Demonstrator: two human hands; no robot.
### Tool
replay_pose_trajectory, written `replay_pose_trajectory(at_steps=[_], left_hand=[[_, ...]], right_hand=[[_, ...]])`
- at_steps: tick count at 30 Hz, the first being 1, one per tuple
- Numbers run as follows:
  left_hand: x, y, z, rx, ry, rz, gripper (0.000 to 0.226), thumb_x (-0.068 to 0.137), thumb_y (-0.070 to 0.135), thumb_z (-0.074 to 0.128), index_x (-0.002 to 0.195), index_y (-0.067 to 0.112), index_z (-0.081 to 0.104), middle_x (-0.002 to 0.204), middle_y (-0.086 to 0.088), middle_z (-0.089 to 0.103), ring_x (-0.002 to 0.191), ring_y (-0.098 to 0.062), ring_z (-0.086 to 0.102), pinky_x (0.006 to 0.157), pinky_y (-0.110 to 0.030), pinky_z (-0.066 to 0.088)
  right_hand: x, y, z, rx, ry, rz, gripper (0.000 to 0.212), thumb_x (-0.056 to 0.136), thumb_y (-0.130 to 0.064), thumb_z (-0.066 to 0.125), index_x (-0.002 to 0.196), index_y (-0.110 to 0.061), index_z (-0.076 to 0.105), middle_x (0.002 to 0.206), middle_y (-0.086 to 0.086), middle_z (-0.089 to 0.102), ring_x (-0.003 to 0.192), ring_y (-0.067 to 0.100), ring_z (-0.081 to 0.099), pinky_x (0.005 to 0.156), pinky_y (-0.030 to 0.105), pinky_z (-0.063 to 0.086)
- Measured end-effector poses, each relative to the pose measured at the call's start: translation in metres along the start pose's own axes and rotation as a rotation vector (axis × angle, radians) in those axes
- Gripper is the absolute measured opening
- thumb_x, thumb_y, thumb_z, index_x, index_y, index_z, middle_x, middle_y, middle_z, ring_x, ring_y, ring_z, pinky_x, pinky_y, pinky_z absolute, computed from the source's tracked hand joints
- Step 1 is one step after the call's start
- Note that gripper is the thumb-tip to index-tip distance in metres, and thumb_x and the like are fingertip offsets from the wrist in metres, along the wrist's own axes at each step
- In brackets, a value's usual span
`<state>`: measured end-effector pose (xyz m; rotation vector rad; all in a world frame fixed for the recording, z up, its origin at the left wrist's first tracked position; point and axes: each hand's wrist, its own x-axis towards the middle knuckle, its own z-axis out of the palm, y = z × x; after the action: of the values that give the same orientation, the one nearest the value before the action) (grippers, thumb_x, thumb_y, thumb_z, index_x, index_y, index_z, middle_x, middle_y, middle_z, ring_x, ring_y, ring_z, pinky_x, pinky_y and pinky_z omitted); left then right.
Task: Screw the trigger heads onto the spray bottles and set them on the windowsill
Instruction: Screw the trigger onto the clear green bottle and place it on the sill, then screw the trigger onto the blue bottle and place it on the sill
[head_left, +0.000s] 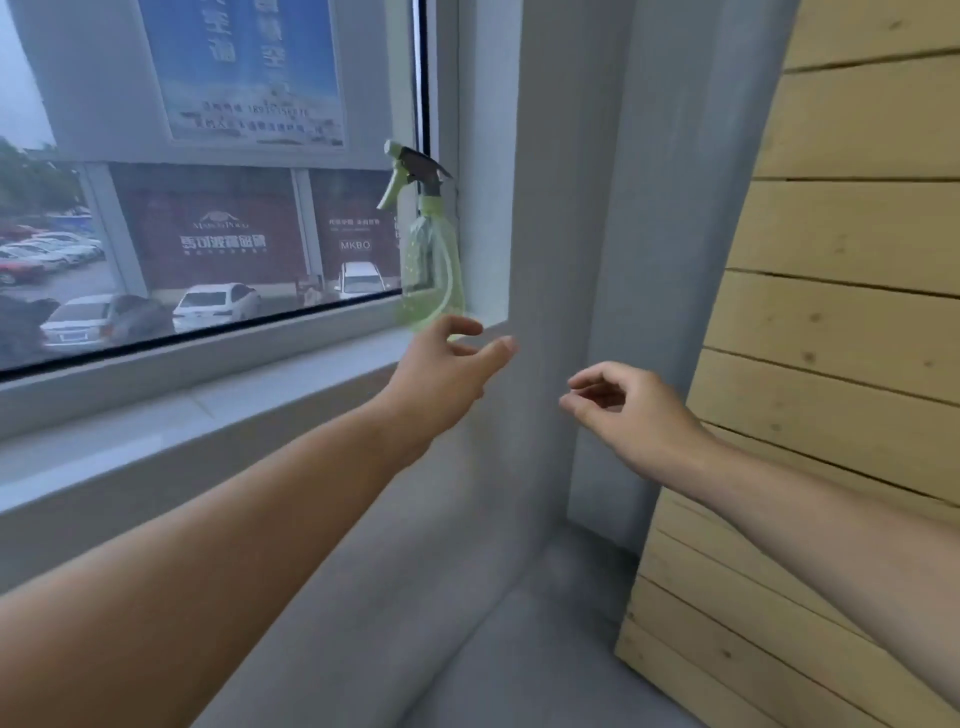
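- Standing upright at the right end of the grey windowsill (156, 410): a translucent green plastic spray bottle (428, 270), its green-and-grey trigger head (413, 174) on.
- Left hand (441, 374) just before its base, fingers (462, 326) apart, empty.
- Right hand (628, 410) nearby, loosely curled, empty.

Spray bottle (428, 270) upright on windowsill (218, 395)

A green spray bottle (430, 270) with its trigger head (413, 174) on stands upright at the right end of the windowsill (218, 400), against the window frame. The left hand (447, 366), fingers spread, hovers just beside its base; the right hand (628, 410) hangs loosely curled and empty, apart from it.
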<state>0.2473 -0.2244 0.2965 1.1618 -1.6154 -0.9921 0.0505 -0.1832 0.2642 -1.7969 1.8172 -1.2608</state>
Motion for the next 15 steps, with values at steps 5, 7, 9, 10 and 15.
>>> replay_pose_trajectory(at_steps=[5,7,9,10,15], left_hand=[[-0.063,-0.044,0.080,0.115,-0.344,-0.119,0.048,0.087,0.040,0.078,0.125,0.016,0.063,0.102,-0.008,0.074,0.099,-0.026,0.074,0.097,-0.049,0.060],[-0.081,-0.069,0.108,0.168,-0.447,-0.188,0.051,0.085,0.041,0.080,0.125,0.015,0.064,0.098,-0.004,0.071,0.090,-0.020,0.071,0.094,-0.044,0.060],[-0.098,-0.094,0.138,0.203,-0.536,-0.265,0.049,0.084,0.044,0.080,0.122,0.018,0.063,0.102,-0.006,0.072,0.092,-0.020,0.070,0.094,-0.042,0.060],[-0.107,-0.109,0.155,0.206,-0.578,-0.310,0.048,0.084,0.044,0.079,0.121,0.019,0.062,0.102,-0.007,0.072,0.093,-0.022,0.070,0.096,-0.045,0.060],[-0.158,-0.185,0.225,0.225,-0.733,-0.538,0.051,0.090,0.038,0.075,0.127,0.009,0.058,0.109,-0.010,0.064,0.104,-0.026,0.068,0.098,-0.043,0.057]], right_hand=[[-0.110,0.078,-0.032,-0.135,-0.170,0.191,0.017,0.086,-0.034,0.070,0.097,-0.021,0.071,0.090,-0.008,0.072,0.085,0.008,0.066,0.079,0.025,0.051],[-0.145,0.114,-0.038,-0.168,-0.223,0.288,0.017,0.086,-0.033,0.070,0.097,-0.020,0.071,0.091,-0.007,0.072,0.086,0.010,0.066,0.080,0.024,0.050],[-0.176,0.155,-0.044,-0.192,-0.243,0.391,0.018,0.085,-0.035,0.071,0.094,-0.020,0.072,0.089,-0.006,0.073,0.086,0.013,0.067,0.081,0.027,0.050],[-0.193,0.177,-0.045,-0.202,-0.251,0.445,0.018,0.084,-0.036,0.072,0.091,-0.020,0.072,0.088,-0.005,0.073,0.086,0.015,0.067,0.082,0.029,0.051],[-0.251,0.269,-0.035,-0.177,-0.307,0.697,0.016,0.083,-0.036,0.071,0.079,-0.021,0.067,0.076,-0.004,0.069,0.075,0.019,0.065,0.067,0.029,0.048]])
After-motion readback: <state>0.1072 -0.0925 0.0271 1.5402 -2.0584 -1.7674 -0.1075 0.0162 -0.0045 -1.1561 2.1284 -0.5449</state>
